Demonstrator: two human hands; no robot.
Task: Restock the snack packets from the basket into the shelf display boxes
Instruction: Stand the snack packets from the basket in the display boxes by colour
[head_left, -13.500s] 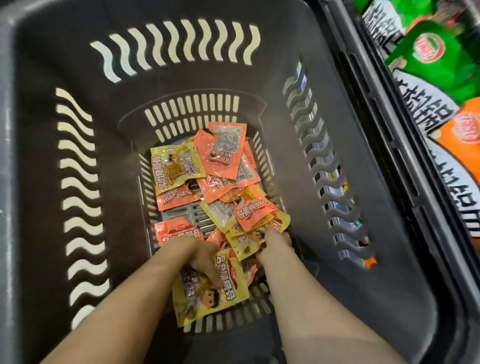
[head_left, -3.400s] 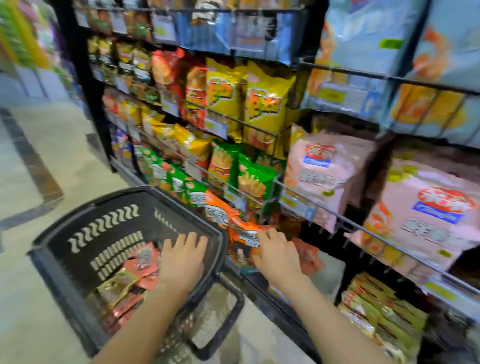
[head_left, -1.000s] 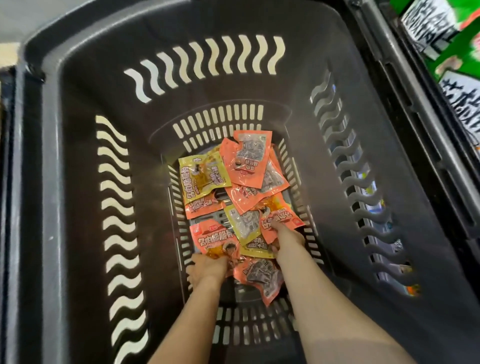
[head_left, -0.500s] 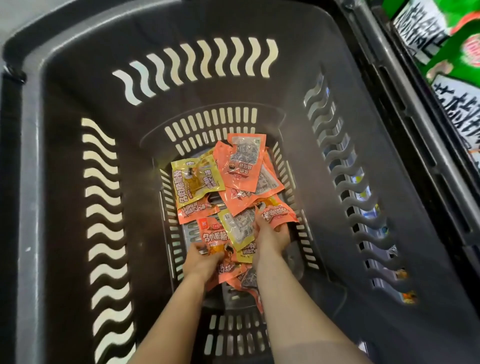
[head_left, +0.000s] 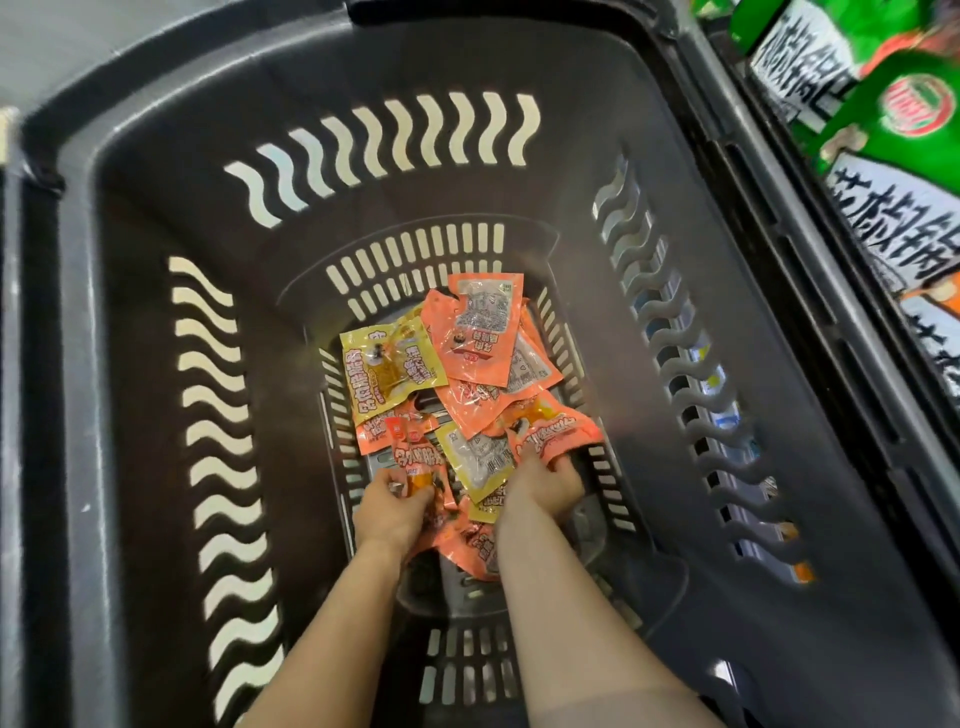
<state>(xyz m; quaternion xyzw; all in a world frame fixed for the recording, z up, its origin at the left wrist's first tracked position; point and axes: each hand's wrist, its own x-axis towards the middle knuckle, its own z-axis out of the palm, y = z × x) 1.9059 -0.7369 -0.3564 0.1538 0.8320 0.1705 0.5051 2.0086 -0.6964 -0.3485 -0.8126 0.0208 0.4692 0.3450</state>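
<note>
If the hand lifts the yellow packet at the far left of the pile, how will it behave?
The yellow packet looks thin and flat, so it is probably light and will flop. Its film is glossy, so it may slip. It lies on top beside an orange packet, so it should lift freely.

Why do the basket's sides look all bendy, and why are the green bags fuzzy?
Head view: the wide-angle lens bows the basket walls; the green bags at the corner are motion-blurred; the packets in the middle stay sharp.
</note>
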